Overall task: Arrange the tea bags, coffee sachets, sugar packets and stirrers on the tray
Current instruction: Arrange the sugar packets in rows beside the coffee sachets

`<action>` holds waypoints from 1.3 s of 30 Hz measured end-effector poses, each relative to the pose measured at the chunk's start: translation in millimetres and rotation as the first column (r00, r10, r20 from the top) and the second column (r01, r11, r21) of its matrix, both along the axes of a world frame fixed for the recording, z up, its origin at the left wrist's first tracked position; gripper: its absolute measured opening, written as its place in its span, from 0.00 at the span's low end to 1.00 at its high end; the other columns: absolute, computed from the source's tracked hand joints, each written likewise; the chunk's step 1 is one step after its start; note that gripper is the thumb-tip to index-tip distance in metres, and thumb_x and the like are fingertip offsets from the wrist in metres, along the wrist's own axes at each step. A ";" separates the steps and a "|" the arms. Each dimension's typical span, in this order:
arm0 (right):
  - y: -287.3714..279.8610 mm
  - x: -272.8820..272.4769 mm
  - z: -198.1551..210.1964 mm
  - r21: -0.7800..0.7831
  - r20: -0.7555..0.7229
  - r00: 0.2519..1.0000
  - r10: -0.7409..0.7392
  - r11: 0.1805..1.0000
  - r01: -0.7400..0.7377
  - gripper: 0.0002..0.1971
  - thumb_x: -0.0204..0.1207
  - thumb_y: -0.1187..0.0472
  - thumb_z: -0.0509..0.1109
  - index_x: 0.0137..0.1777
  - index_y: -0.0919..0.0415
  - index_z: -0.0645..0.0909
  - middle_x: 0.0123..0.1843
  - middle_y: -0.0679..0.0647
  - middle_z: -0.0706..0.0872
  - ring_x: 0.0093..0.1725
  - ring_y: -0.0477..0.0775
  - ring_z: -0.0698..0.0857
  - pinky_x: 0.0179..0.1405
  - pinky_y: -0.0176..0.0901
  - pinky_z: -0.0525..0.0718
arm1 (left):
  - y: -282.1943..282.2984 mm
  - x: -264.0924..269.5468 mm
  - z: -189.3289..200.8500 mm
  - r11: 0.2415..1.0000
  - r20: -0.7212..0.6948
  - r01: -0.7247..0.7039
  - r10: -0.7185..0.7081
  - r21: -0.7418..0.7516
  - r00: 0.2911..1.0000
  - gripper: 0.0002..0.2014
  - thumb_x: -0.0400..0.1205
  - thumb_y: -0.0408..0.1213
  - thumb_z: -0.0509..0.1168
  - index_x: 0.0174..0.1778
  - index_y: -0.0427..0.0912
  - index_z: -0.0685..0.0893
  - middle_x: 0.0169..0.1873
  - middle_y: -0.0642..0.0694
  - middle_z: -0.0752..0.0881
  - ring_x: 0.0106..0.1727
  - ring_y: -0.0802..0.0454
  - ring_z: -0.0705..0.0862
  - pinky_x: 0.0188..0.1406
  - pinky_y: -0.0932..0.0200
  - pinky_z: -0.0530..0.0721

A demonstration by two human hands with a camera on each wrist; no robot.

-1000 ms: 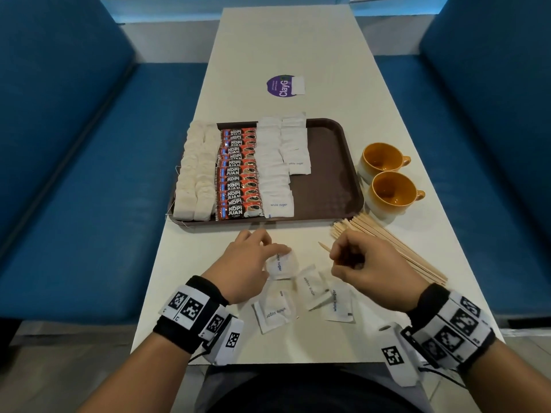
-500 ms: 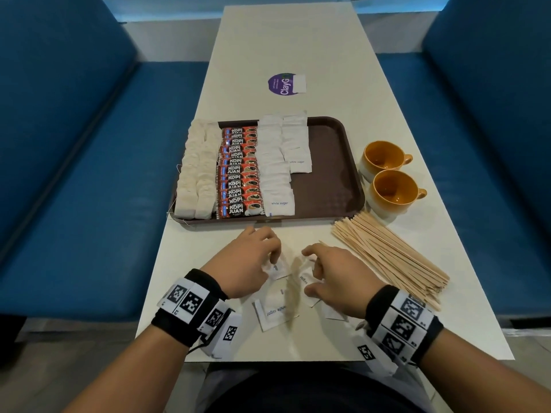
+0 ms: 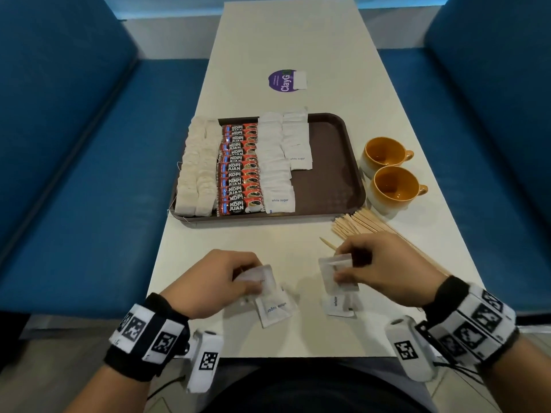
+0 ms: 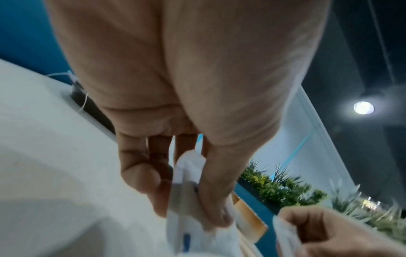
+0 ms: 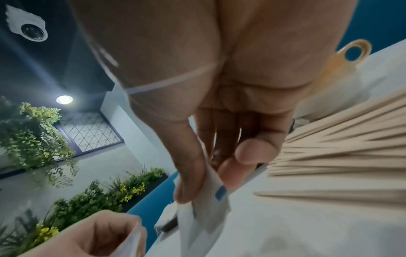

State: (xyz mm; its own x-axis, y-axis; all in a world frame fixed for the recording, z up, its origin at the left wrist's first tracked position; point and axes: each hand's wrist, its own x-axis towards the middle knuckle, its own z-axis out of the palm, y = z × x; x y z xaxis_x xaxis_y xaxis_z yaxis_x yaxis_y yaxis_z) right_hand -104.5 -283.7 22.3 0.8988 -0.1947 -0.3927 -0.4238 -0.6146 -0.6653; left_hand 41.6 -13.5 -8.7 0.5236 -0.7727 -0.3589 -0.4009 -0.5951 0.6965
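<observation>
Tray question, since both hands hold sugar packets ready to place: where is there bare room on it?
The tray is bare along its right side, beside the short sugar column, and below that column's last packet. Its left side is packed with tea bags, coffee sachets and the full sugar column.

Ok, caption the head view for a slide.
Both hands, left hand and right hand, pinch sugar packets near the half-filled tray; stirrers wait.

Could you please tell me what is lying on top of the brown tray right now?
On the tray: tea bags, Kopi Juan sachets, two rows of sugar packets. Its surface beneath them is hidden.
</observation>
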 end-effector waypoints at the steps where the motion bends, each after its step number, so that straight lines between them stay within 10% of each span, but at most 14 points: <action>1: -0.1 -5.3 -1.1 -0.004 -0.038 0.999 0.029 1.000 -0.029 0.11 0.71 0.49 0.84 0.51 0.43 0.89 0.47 0.43 0.89 0.49 0.45 0.85 0.50 0.42 0.87 | 0.8 -6.6 1.1 1.000 -0.045 0.009 -0.010 -0.003 0.999 0.06 0.78 0.41 0.78 0.45 0.55 0.87 0.37 0.56 0.90 0.37 0.62 0.85 0.41 0.60 0.82; 9: 19.3 -13.0 -37.8 -0.196 -0.066 0.985 0.161 0.966 -0.171 0.30 0.68 0.49 0.86 0.68 0.37 0.80 0.60 0.36 0.77 0.54 0.37 0.77 0.50 0.27 0.74 | -16.4 -29.1 -26.6 0.990 0.180 0.085 -0.105 0.116 0.978 0.19 0.71 0.51 0.80 0.53 0.60 0.81 0.52 0.61 0.75 0.51 0.63 0.76 0.49 0.63 0.76; 15: 23.4 -8.3 -34.7 -0.293 -0.153 0.969 0.193 0.928 -0.231 0.27 0.73 0.47 0.81 0.71 0.42 0.77 0.62 0.38 0.80 0.61 0.43 0.79 0.62 0.43 0.82 | -29.0 -34.0 -24.4 0.967 0.191 0.173 -0.208 0.186 0.959 0.33 0.76 0.45 0.77 0.75 0.57 0.71 0.52 0.60 0.77 0.58 0.56 0.71 0.61 0.59 0.75; 25: 16.4 1.9 -34.4 -0.169 -0.055 0.992 0.114 0.978 -0.122 0.09 0.74 0.54 0.81 0.53 0.47 0.86 0.48 0.42 0.85 0.48 0.43 0.82 0.50 0.44 0.84 | -26.9 -32.3 -28.9 0.974 0.155 0.216 -0.223 0.062 0.962 0.11 0.77 0.37 0.72 0.45 0.54 0.76 0.50 0.58 0.77 0.52 0.56 0.74 0.52 0.56 0.77; 32: 12.2 19.7 -18.5 0.216 0.205 0.972 -0.116 0.974 0.071 0.02 0.79 0.58 0.78 0.50 0.52 0.91 0.44 0.46 0.93 0.42 0.47 0.92 0.47 0.48 0.92 | -30.4 -12.5 -24.7 0.925 -0.206 -0.231 0.173 -0.302 0.963 0.13 0.87 0.29 0.67 0.44 0.48 0.71 0.54 0.52 0.93 0.57 0.53 0.92 0.50 0.55 0.89; 36: 19.8 32.6 -14.4 0.538 0.197 0.940 -0.279 0.832 0.134 0.10 0.76 0.64 0.79 0.55 0.64 0.90 0.48 0.55 0.95 0.45 0.59 0.94 0.45 0.49 0.94 | -45.3 -11.6 -12.0 0.744 -0.578 -0.573 0.313 -0.344 0.754 0.06 0.91 0.32 0.60 0.61 0.45 0.71 0.47 0.38 0.93 0.46 0.29 0.93 0.37 0.35 0.92; 39: 24.1 40.7 -22.0 0.561 0.189 0.923 -0.336 0.808 0.179 0.10 0.74 0.65 0.81 0.55 0.63 0.91 0.47 0.57 0.95 0.44 0.57 0.94 0.42 0.48 0.93 | -53.5 -14.6 -4.1 0.700 -0.727 -0.652 0.282 -0.290 0.626 0.09 0.93 0.35 0.58 0.68 0.47 0.74 0.53 0.31 0.91 0.45 0.23 0.91 0.28 0.44 0.90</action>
